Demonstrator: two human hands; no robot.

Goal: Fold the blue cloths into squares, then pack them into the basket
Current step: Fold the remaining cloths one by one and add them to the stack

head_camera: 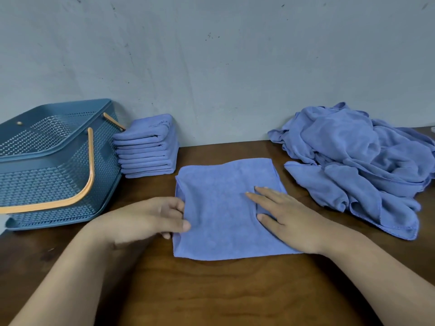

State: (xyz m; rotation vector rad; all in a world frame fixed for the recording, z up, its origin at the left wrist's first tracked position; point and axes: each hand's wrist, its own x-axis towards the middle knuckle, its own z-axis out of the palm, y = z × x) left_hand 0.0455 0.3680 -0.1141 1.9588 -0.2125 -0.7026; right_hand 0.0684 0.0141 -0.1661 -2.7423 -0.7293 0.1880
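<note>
A blue cloth (219, 215) lies folded flat on the brown table in front of me. My left hand (150, 220) grips its left edge, thumb on top and fingers curled at the fold. My right hand (287, 215) rests flat on the cloth's right part, fingers straight and spread. A stack of several folded blue cloths (148, 147) stands against the wall, beside the basket. The dark blue perforated basket (54, 161) with orange handles sits at the far left; I see no cloth inside it. A heap of unfolded blue cloths (360, 161) lies at the right.
The grey wall (211, 67) runs along the back edge of the wooden table (211, 290). The heap reaches the right border of the view. The basket's orange handle (89, 170) hangs down over its near side.
</note>
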